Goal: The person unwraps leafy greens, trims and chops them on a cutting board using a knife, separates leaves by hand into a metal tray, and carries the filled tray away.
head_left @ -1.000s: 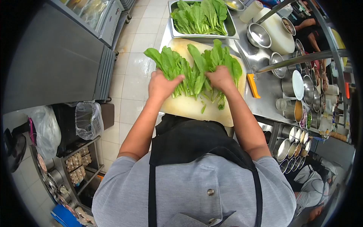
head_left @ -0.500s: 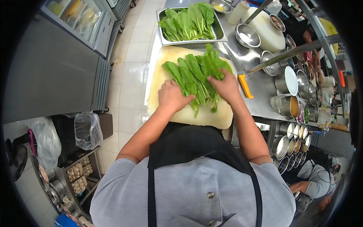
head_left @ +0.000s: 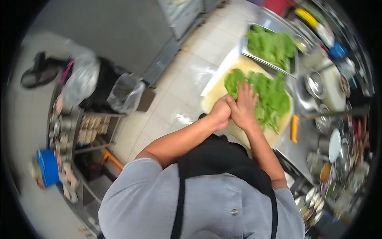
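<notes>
Leafy greens (head_left: 274, 97) lie spread over a pale cutting board (head_left: 215, 85), with some leaves reaching beyond my fingers. My left hand (head_left: 220, 113) is closed beside the greens at the board's near left, against the thumb side of my right hand; anything inside it is hidden. My right hand (head_left: 244, 107) has its fingers stretched out over the leaves. Behind the board stands a metal tray (head_left: 243, 49) holding more greens. A knife with an orange handle (head_left: 294, 128) lies to the board's right. The picture is blurred by motion.
Metal bowls (head_left: 315, 84) and a white plate (head_left: 334, 145) crowd the steel counter on the right. A lined bin (head_left: 126, 93) stands left, next to a shelf rack (head_left: 81, 155) with a blue container (head_left: 48, 167). Tiled floor (head_left: 191, 73) lies between the fridge and counter.
The view has turned, so the board and tray appear farther right. My right hand has let go of the greens and opened. My hands have come together at the board's left side.
</notes>
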`<state>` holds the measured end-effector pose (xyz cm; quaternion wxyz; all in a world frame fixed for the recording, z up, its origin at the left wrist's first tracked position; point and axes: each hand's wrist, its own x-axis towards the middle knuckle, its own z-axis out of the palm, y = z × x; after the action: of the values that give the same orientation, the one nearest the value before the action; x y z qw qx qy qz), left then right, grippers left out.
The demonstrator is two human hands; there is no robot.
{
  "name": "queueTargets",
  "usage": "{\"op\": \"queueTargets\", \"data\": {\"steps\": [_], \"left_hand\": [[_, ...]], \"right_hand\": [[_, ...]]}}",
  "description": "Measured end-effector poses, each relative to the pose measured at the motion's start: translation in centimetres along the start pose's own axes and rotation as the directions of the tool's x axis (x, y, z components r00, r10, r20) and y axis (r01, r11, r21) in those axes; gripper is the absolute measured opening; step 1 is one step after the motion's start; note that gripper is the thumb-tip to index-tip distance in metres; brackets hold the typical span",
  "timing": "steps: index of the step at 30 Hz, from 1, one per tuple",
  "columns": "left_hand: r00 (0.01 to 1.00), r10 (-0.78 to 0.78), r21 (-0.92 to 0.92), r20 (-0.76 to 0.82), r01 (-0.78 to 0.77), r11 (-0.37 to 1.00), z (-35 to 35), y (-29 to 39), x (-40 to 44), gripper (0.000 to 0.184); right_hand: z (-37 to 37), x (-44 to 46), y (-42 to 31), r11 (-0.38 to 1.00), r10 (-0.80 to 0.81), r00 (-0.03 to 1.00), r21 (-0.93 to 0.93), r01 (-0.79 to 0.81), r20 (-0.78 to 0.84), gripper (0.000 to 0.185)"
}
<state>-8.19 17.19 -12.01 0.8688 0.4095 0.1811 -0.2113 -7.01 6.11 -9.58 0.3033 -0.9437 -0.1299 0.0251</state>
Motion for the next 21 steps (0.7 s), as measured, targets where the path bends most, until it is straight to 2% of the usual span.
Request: {"op": "queueTargets", "data": {"steps": [1,2,3,5,6,7,9,10,11,12,13,14,15,16,17,18,19,20,21], "left_hand": [[0.998,-0.057,0.018,0.01,0.057,0.998,-1.1,1.8,-0.8,0.024],[0.986,-0.136,-0.077,-0.095,0.128,0.989,-2.0,3.3,-1.7,0.02],[0.987,-0.117,-0.081,-0.111,0.108,0.991,-4.2,4.7,-2.0,0.02],[0.99,0.004,-0.146,-0.139,-0.025,0.989,-10.1,7.5,-2.4,0.02],[0.958,0.062,-0.183,-0.281,-0.117,0.976,-13.2,9.8,-2.4,0.021],[0.9,0.167,-0.148,-0.402,-0.244,0.959,-16.3,12.6,-3.0,0.021],[0.729,0.257,-0.059,-0.635,-0.377,0.924,-27.3,17.2,-1.9,0.022],[0.783,0.242,-0.176,-0.573,-0.406,0.897,-34.1,19.9,-1.9,0.025],[0.658,0.213,-0.134,-0.722,-0.435,0.89,-39.1,22.5,-1.4,0.029],[0.66,0.178,-0.139,-0.73,-0.397,0.907,-45.2,24.3,-1.3,0.031],[0.661,0.142,-0.144,-0.736,-0.359,0.922,-51.3,26.0,-1.0,0.034],[0.42,0.024,-0.038,-0.907,-0.139,0.99,-55.2,27.5,-1.6,0.036],[0.491,0.076,0.035,-0.868,-0.093,0.995,-55.6,28.1,-2.3,0.038],[0.33,0.151,0.134,-0.932,-0.074,0.988,-50.1,28.8,-2.5,0.063],[0.188,0.266,0.276,-0.945,0.033,0.96,-52.1,28.4,-0.8,0.064],[0.184,0.552,0.577,-0.813,0.131,0.806,-52.6,26.5,1.8,0.061],[0.295,0.712,0.768,-0.637,0.163,0.62,-51.3,24.8,4.0,0.057],[0.385,0.823,0.908,-0.418,0.149,0.391,-49.7,23.2,6.2,0.053],[0.556,0.8,0.972,-0.225,0.067,0.227,-45.7,21.7,9.1,0.049]], "right_hand": [[0.5,0.3,-1.0,0.992,-0.053,0.998,-0.112,0.055,0.023,0.087],[0.7,0.2,-2.2,0.983,-0.182,0.982,-0.002,0.182,0.053,0.083],[1.1,0.2,-3.3,0.979,-0.204,0.977,0.008,0.204,0.058,0.083],[1.2,0.5,-4.7,0.918,-0.161,0.981,0.383,0.108,0.109,0.08],[0.5,0.9,-5.2,0.919,-0.091,0.993,0.39,0.054,0.078,0.071],[0.2,1.4,-4.7,0.921,-0.09,0.994,0.385,0.057,0.069,0.071],[-0.8,2.2,-3.0,0.766,0.057,0.986,0.64,0.058,-0.158,0.055],[-1.6,2.4,-2.1,0.779,0.111,0.975,0.625,0.037,-0.195,0.055],[-2.8,2.1,-1.0,0.843,0.165,0.952,0.538,-0.001,-0.257,0.048],[-4.0,1.3,-0.1,0.894,0.23,0.92,0.442,-0.07,-0.319,0.042],[-5.4,1.0,0.9,0.971,0.185,0.876,0.221,-0.092,-0.445,0.039],[-6.7,0.4,2.2,0.954,0.277,0.815,0.247,-0.171,-0.508,0.041],[-8.1,-0.5,3.1,0.906,0.422,0.732,0.251,-0.34,-0.535,0.045],[-8.7,-1.7,5.6,0.809,0.587,0.629,0.347,-0.474,-0.511,0.054],[-9.3,-2.6,7.2,0.787,0.612,0.575,0.346,-0.512,-0.542,0.054],[-9.6,-3.7,8.3,0.606,0.795,0.471,0.483,-0.632,-0.382,0.062],[-9.3,-4.4,9.4,0.393,0.917,0.353,0.585,-0.71,-0.187,0.071],[-8.1,-4.6,10.7,0.379,0.924,0.326,0.598,-0.706,-0.2,0.071],[-6.2,-3.8,11.6,0.452,0.891,0.375,0.567,-0.688,-0.255,0.084]]}}
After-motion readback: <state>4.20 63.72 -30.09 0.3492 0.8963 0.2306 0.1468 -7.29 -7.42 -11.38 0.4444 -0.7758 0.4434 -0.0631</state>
